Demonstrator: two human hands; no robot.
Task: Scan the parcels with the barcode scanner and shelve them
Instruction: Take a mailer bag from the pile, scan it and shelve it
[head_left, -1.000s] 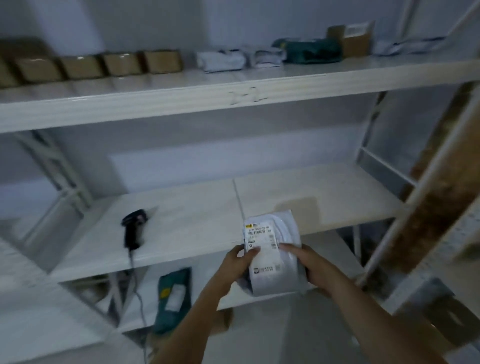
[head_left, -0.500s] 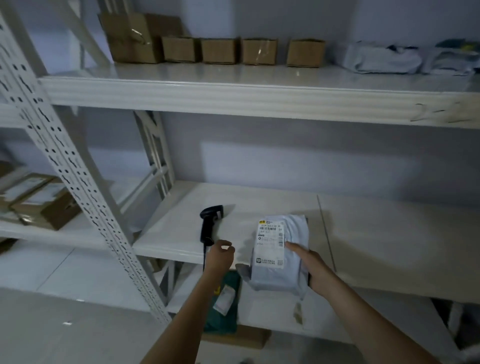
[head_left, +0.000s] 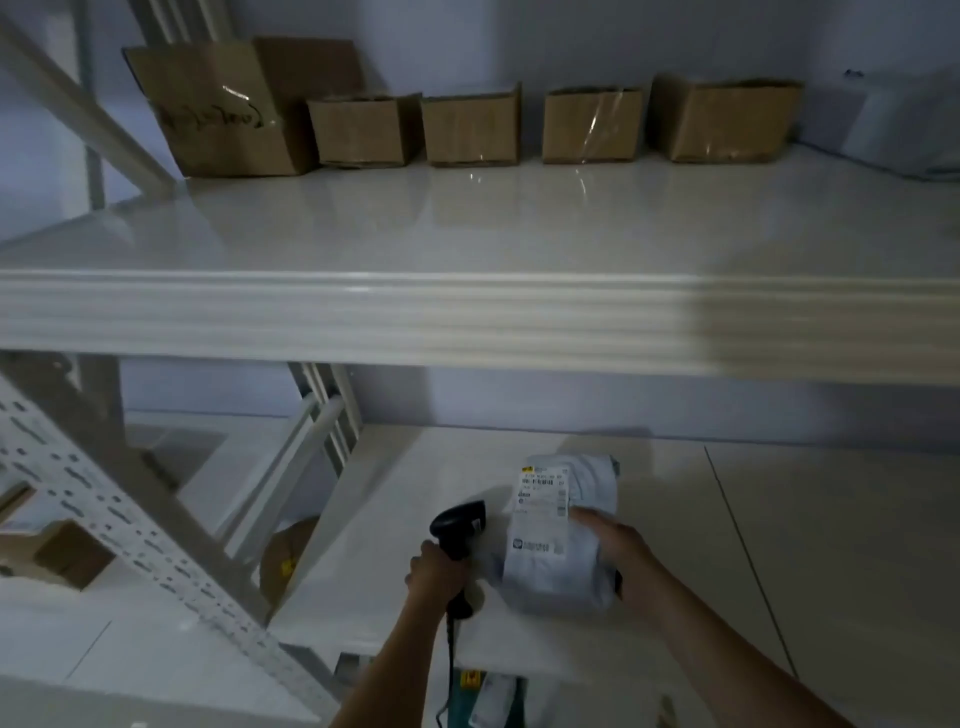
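Two hands share the work: the left hand (head_left: 435, 574) grips the black handheld barcode scanner (head_left: 458, 527), while the right hand (head_left: 618, 556) clasps the grey plastic mailer parcel (head_left: 563, 530) on the white middle shelf (head_left: 779, 545). Aiming the scanner's head squarely at the printed white label (head_left: 543, 491), parcel steady, should read cleanly.

On the grey parcel (head_left: 563, 535) under your right hand (head_left: 618, 551), the white shipping label (head_left: 540, 512) carries a barcode, lines of small print and a square logo with a word beside it, all too blurred for you to read. The largest cardboard box (head_left: 223, 111) on the upper shelf (head_left: 467, 312) bears dark handwritten scrawl across its front; you cannot make out the letters. Nothing else shows legible writing.
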